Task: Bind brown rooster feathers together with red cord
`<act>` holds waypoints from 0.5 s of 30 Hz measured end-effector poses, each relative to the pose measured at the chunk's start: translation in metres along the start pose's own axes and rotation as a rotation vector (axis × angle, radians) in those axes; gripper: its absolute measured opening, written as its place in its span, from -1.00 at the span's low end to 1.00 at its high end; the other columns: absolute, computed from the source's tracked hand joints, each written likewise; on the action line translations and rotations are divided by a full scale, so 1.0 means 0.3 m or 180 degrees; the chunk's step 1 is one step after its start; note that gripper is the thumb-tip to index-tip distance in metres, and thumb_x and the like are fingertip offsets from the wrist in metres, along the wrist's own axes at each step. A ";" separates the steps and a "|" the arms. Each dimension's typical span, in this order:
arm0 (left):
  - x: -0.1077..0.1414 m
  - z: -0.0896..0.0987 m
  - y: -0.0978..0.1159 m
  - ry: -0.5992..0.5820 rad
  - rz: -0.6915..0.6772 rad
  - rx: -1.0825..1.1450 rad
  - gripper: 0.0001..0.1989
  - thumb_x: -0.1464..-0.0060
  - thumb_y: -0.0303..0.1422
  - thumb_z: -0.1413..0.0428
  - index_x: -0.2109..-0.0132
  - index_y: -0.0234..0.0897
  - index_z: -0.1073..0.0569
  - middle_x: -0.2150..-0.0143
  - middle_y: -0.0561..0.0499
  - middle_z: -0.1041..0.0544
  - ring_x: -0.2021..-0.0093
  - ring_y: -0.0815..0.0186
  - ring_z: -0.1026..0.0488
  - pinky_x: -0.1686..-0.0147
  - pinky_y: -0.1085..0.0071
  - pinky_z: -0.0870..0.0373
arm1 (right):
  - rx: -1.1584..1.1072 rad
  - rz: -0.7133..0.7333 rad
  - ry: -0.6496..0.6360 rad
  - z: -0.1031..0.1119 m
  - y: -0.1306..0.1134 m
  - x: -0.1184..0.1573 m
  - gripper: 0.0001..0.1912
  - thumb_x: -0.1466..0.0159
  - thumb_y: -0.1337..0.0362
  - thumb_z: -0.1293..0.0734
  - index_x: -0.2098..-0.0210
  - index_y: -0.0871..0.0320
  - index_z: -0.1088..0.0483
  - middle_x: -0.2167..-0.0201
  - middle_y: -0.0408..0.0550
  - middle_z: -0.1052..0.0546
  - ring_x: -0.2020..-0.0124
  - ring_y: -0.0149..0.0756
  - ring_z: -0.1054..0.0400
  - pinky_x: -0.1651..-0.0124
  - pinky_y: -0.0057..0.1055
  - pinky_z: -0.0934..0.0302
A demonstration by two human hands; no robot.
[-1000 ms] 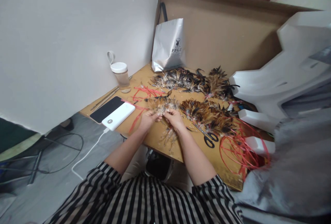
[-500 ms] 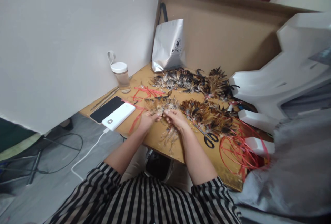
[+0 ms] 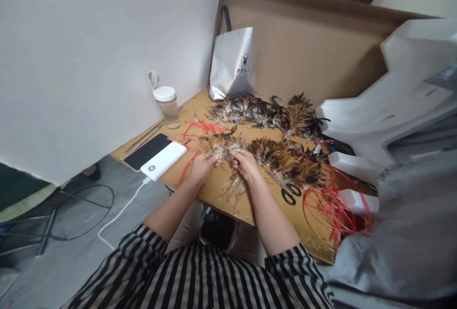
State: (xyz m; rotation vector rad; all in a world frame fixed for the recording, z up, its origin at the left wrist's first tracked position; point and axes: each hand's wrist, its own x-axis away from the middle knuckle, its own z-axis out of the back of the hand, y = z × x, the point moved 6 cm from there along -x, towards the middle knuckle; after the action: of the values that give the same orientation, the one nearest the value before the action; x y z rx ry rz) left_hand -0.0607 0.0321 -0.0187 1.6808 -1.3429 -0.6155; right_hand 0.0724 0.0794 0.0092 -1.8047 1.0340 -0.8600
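My left hand (image 3: 204, 165) is closed, its fingertips pinching the quill ends of a tuft of light brown feathers (image 3: 213, 146). Close by on the right, my right hand (image 3: 245, 163) is also closed on pale, fluffy feathers (image 3: 235, 144). Loose quills and down (image 3: 233, 189) lie on the wooden table (image 3: 228, 206) beneath my hands. To the right spreads a pile of brown and black feathers (image 3: 291, 159), with black-handled scissors (image 3: 290, 193) at its near edge. Behind it lies a second, darker feather pile (image 3: 260, 111).
Red plastic strips (image 3: 333, 204) lie coiled at the right, with more red strips (image 3: 203, 127) behind my left hand. At the left are a phone (image 3: 148, 151), a white power bank (image 3: 164, 160) and a lidded cup (image 3: 167, 106). A silver bag (image 3: 232, 64) stands at the back.
My hands have moved slightly apart, the right one a little to the right and the left one a little to the left. Feathers stay in both.
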 end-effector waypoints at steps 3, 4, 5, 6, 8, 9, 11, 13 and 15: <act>0.000 0.003 0.005 0.0049 0.0001 0.0244 -0.74 0.35 -0.38 -0.30 0.41 -0.41 -0.49 0.50 -0.01 -0.51 0.53 0.49 -0.38 0.50 0.58 -0.30 | 0.0037 0.0136 0.0039 -0.001 -0.004 -0.001 -0.74 0.11 0.21 -0.43 0.55 0.21 -0.30 0.69 -0.26 -0.25 0.72 -0.60 0.01 0.67 -0.58 0.19; 0.000 0.003 0.007 0.0038 -0.0006 0.0299 -0.74 0.35 -0.39 -0.30 0.41 -0.40 -0.49 0.49 -0.01 -0.51 0.53 0.49 -0.38 0.49 0.59 -0.30 | 0.0096 0.0198 0.0038 -0.003 -0.004 -0.001 -0.75 0.10 0.20 -0.42 0.54 0.20 -0.30 0.71 -0.27 -0.24 0.72 -0.60 0.01 0.66 -0.58 0.19; 0.000 0.002 0.009 0.0015 -0.0015 0.0329 -0.74 0.35 -0.39 -0.30 0.41 -0.40 -0.49 0.48 -0.01 -0.51 0.52 0.50 -0.39 0.49 0.59 -0.30 | 0.0182 0.0261 0.0033 -0.006 -0.003 0.000 -0.75 0.08 0.19 -0.41 0.55 0.20 -0.30 0.72 -0.27 -0.23 0.72 -0.59 0.02 0.66 -0.57 0.19; 0.001 0.001 0.010 -0.0015 -0.0021 0.0333 -0.74 0.34 -0.39 -0.29 0.40 -0.41 -0.49 0.48 -0.02 -0.51 0.52 0.49 -0.39 0.48 0.59 -0.31 | 0.0289 0.0313 0.0013 -0.011 -0.001 0.000 -0.76 0.07 0.19 -0.40 0.56 0.20 -0.30 0.74 -0.28 -0.22 0.73 -0.59 0.02 0.66 -0.56 0.19; 0.000 -0.001 0.008 -0.0077 -0.0022 0.0292 -0.73 0.34 -0.38 -0.29 0.39 -0.41 -0.49 0.48 -0.03 -0.51 0.52 0.48 -0.39 0.48 0.57 -0.31 | 0.0497 0.0369 -0.0053 -0.024 0.007 0.004 -0.76 0.04 0.18 -0.38 0.58 0.21 -0.30 0.77 -0.28 -0.21 0.74 -0.58 0.02 0.66 -0.55 0.19; 0.000 -0.001 0.007 -0.0093 -0.0026 0.0262 -0.73 0.34 -0.37 -0.29 0.39 -0.42 -0.49 0.47 -0.04 -0.52 0.52 0.47 -0.39 0.48 0.56 -0.32 | 0.0574 0.0373 -0.0091 -0.032 0.011 0.006 -0.77 0.04 0.18 -0.38 0.59 0.21 -0.30 0.77 -0.28 -0.21 0.74 -0.58 0.02 0.66 -0.55 0.19; -0.002 0.000 0.002 -0.0106 -0.0032 0.0180 -0.71 0.34 -0.35 -0.29 0.39 -0.42 -0.49 0.48 -0.06 -0.52 0.52 0.45 -0.39 0.49 0.54 -0.32 | 0.0674 0.0353 -0.0149 -0.045 0.018 0.012 -0.77 0.03 0.17 -0.37 0.58 0.21 -0.31 0.78 -0.28 -0.21 0.74 -0.58 0.03 0.65 -0.55 0.20; -0.006 0.000 -0.005 -0.0128 -0.0031 0.0075 -0.70 0.35 -0.34 -0.29 0.39 -0.43 -0.49 0.49 -0.06 -0.51 0.53 0.44 -0.39 0.50 0.53 -0.33 | 0.0759 0.0326 -0.0142 -0.053 0.022 0.016 -0.78 0.03 0.16 -0.36 0.55 0.21 -0.33 0.79 -0.29 -0.21 0.75 -0.57 0.04 0.65 -0.54 0.22; -0.010 -0.002 -0.013 -0.0180 -0.0030 -0.0012 -0.67 0.36 -0.33 -0.30 0.37 -0.44 -0.50 0.50 -0.06 -0.52 0.53 0.44 -0.39 0.50 0.53 -0.33 | 0.0895 0.0324 -0.0090 -0.053 0.025 0.017 -0.78 0.04 0.16 -0.36 0.53 0.21 -0.35 0.78 -0.29 -0.23 0.74 -0.57 0.04 0.65 -0.54 0.20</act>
State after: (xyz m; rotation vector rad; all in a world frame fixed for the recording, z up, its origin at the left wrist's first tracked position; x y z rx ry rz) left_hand -0.0590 0.0353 -0.0221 1.6786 -1.3735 -0.6750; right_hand 0.0585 0.0672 0.0093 -1.5119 0.9282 -0.8685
